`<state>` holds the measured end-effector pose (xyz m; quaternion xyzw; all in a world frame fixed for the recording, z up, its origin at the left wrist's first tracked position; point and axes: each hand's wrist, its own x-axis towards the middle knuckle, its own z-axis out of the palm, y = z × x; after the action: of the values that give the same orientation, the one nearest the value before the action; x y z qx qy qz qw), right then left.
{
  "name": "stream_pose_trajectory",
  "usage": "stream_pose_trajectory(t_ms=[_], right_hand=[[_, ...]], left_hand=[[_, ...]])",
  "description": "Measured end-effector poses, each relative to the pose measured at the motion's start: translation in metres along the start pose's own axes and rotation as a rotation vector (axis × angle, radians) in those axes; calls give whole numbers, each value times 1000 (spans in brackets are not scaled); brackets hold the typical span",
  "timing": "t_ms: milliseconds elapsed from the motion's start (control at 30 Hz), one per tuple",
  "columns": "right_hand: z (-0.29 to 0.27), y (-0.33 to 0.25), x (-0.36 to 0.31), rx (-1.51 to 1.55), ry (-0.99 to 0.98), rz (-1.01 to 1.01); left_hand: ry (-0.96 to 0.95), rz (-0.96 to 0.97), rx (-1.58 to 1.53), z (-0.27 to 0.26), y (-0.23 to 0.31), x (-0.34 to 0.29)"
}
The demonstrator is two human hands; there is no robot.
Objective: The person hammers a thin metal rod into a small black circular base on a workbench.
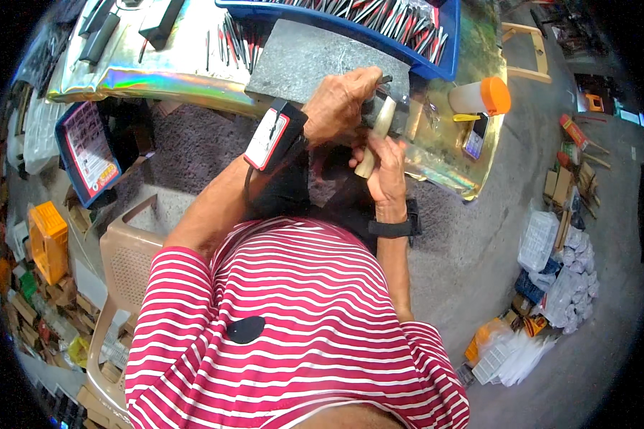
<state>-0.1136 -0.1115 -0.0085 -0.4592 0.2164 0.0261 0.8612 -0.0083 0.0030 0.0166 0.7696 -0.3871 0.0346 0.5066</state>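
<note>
My right hand [388,166] is wrapped round the pale wooden handle [368,161] of what looks like a hammer. Its dark head [401,114] is hard to make out beside the stone block [293,61]. Over the block's near right edge, my left hand [342,104] is closed in a fist. A small dark tip [387,79] juts out past its fingers; the rest of that thing is hidden. Beyond the block lies a blue tray [447,61] full of thin black, red and silver pieces. More such pieces [235,43] lie to the block's left.
An orange-lidded bottle [472,98] and a phone [476,136] lie on the shiny gold table [454,175], to the right. Black boxes [161,25] occupy its far left. A plastic chair [125,261] stands at left. Bags [572,279] and scrap lie on the floor at right.
</note>
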Motion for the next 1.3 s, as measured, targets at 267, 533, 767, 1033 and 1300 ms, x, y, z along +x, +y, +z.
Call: stream_pose_trajectory(t_ms=[267, 533, 767, 1033, 1300], right_hand=[[-1, -2, -1, 4, -14, 16], [0, -13, -10, -120, 81, -3], [17, -57, -41, -494, 150, -212], [31, -100, -68, -1084, 84, -637], [47, -118, -71, -1596, 69, -866]], left_hand=[[-9, 73, 23, 0, -6, 2], [5, 81, 57, 4, -11, 0], [8, 124, 39, 2, -6, 0], [16, 102, 72, 6, -10, -1], [3, 77, 100, 10, -17, -1]])
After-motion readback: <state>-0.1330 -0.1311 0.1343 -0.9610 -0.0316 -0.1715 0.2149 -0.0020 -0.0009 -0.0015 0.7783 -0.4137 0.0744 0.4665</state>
